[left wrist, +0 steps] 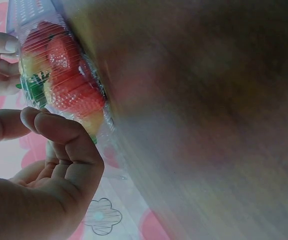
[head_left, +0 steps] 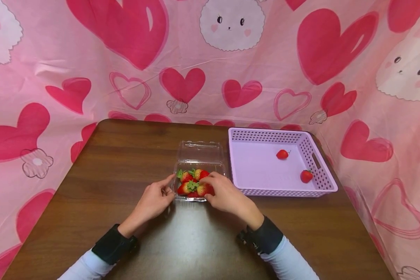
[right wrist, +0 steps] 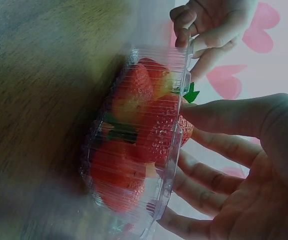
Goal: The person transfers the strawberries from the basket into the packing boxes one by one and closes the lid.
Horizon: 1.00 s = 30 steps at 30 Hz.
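A clear plastic clamshell container (head_left: 200,152) stands on the table with its lid folded back. Several red strawberries (head_left: 184,188) with pale tops and green leaves fill it. At the container's left rim, my left hand (head_left: 154,200) pinches the edge between thumb and fingers. My right hand (head_left: 229,196) reaches over the right side, thumb and fingertips around a strawberry (head_left: 203,189) inside. In the right wrist view this strawberry (right wrist: 160,132) sits by the rim, partly behind the clear wall. Leaves and fingers hide some of the lower strawberries.
A lilac plastic basket (head_left: 255,167) with perforated walls stands to the right of the container. Inside lie two strawberries, one near the middle back (head_left: 282,154) and one at the right (head_left: 306,176). A pink heart-patterned cloth (head_left: 210,62) hangs behind the brown wooden table (head_left: 136,155).
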Motion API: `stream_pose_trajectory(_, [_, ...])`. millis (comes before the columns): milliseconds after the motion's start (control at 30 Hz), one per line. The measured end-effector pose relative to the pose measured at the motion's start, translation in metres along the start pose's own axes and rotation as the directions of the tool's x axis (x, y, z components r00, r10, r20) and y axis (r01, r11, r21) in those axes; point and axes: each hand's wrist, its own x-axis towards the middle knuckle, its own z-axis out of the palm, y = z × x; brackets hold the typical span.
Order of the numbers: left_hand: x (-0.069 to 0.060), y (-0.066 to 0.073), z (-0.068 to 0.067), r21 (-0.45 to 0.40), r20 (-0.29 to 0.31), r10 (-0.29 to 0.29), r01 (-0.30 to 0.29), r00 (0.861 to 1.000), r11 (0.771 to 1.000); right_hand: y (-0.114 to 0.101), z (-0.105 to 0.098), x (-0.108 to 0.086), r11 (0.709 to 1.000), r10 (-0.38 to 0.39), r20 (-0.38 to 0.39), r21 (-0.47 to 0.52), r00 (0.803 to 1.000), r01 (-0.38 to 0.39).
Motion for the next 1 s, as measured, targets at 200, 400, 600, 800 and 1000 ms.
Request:
stream_pose_trajectory(200, [0.000,0.000,0.000,0.008,-0.002,0.001,-0.001,1.000,1.000,0.003,-0.001,-0.002,0.999,0.003,-0.046,0.041,0.999,-0.001])
stream_pose_trajectory(400, [0.000,0.000,0.000,0.006,0.000,0.004,-0.004,1.000,1.000,0.006,-0.002,-0.001,0.997,-0.022,-0.095,0.077,0.995,0.030])
stream_pose_trajectory(600, [0.001,0.001,0.001,0.011,-0.003,0.005,-0.005,1.000,1.000,0.007,-0.005,-0.001,0.996,-0.030,-0.130,0.084,0.991,0.041])
stream_pose_trajectory(800, [0.001,0.001,0.001,0.009,-0.004,0.004,-0.004,1.000,1.000,0.008,-0.012,0.000,0.998,-0.023,-0.168,0.060,0.985,0.034])
stream_pose_trajectory(1000, [0.001,0.001,0.001,0.016,-0.007,-0.004,0.004,1.000,1.000,0.010,-0.019,-0.001,0.999,0.008,-0.177,0.044,0.984,0.000])
